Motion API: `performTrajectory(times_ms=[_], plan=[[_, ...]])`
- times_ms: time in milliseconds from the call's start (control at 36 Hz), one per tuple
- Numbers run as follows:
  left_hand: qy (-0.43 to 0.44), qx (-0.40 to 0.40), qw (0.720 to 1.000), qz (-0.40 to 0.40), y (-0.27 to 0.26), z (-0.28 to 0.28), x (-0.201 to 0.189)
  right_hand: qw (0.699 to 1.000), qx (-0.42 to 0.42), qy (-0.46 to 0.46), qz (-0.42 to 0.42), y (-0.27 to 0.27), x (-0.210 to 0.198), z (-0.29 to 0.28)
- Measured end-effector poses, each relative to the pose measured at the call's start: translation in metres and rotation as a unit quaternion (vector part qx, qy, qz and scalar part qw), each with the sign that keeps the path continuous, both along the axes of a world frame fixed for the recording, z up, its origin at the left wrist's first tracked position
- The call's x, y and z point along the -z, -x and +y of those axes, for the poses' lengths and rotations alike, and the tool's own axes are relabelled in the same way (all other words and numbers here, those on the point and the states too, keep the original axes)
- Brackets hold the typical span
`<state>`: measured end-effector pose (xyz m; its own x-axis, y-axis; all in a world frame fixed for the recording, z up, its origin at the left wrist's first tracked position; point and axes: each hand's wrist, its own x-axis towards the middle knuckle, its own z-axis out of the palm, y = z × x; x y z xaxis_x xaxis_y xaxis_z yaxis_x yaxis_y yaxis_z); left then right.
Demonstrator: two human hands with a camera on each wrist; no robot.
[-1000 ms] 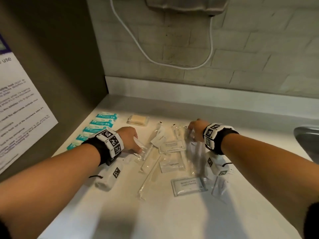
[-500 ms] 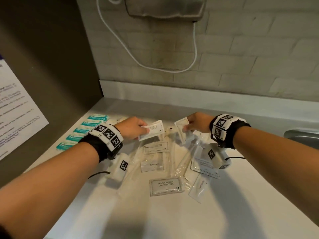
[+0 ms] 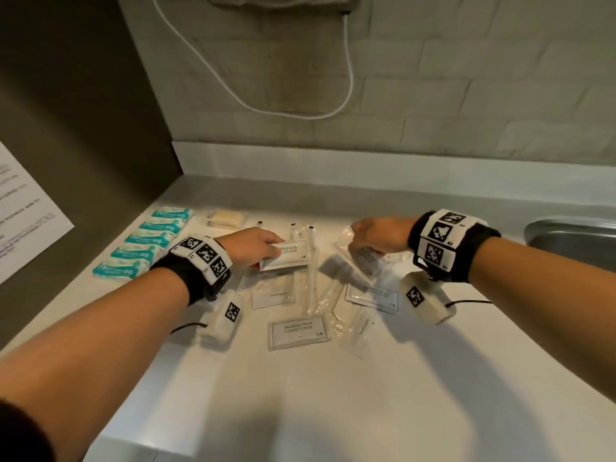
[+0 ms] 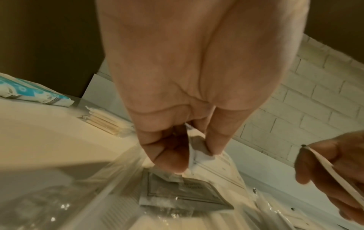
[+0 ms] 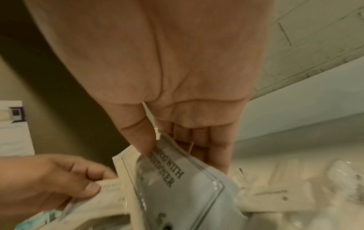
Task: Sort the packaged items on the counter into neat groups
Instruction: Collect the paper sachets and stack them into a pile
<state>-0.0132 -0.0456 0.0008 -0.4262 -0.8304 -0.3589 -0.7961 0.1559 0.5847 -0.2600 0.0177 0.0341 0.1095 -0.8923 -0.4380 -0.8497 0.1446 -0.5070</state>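
My left hand [image 3: 253,250] pinches a white "shampoo with conditioner" sachet [image 3: 290,253] by its left edge, just above the pile; in the left wrist view the thumb and fingers [image 4: 214,140] clamp its corner [image 4: 199,157]. My right hand [image 3: 373,235] holds a second shampoo sachet [image 3: 358,258] tilted on edge, pinched between thumb and fingers [image 5: 189,179]. On the counter [image 3: 333,411] below lie another shampoo sachet [image 3: 298,331], toothpaste packets [image 3: 271,296] and clear-wrapped toothbrushes [image 3: 308,278], mixed together.
Several teal-and-white packets [image 3: 146,243] lie in a row along the left wall. A small stack of beige packets [image 3: 225,219] sits behind the pile. A steel sink [image 3: 573,238] is at the right. A white cable hangs on the brick wall.
Both hands went into the pile and lifted a shampoo sachet each; the left one now sits lower, near the pile, and the right one has tilted on edge.
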Motion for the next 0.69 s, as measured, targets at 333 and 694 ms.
performTrajectory(times_ms=[333,694], plan=[[0.011,-0.046,0.999,0.017,0.006,-0.005,0.003,0.998,0.008,0.045,0.047,0.023,0.019,0.029],[0.042,-0.027,0.999,-0.01,0.01,-0.014,0.002,0.985,-0.07,0.032,0.155,0.009,0.041,0.043]])
